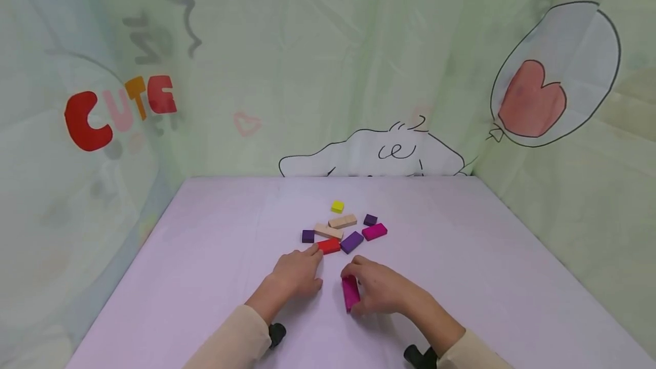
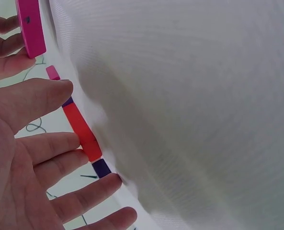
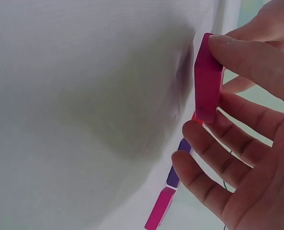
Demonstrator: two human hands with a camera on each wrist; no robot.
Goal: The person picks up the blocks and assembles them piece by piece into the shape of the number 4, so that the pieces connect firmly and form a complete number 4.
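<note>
My right hand (image 1: 383,288) holds a magenta wooden block (image 1: 351,294) between thumb and fingers; in the right wrist view this block (image 3: 208,86) appears raised off the white surface. To its left, my left hand (image 1: 298,273) has its fingers extended, with the fingertips at the near left end of a red block (image 1: 329,245). The left wrist view shows those fingers (image 2: 60,165) fairly straight, beside the red block (image 2: 82,132). Just right of the red block lies a purple block (image 1: 352,242), and past it a second magenta block (image 1: 375,232).
Beyond the red block lie two natural wood blocks (image 1: 343,221), two small dark purple blocks (image 1: 308,236) and a small yellow block (image 1: 337,206). All sit on a pale lilac table (image 1: 230,215), with printed curtains (image 1: 328,73) round its back and sides.
</note>
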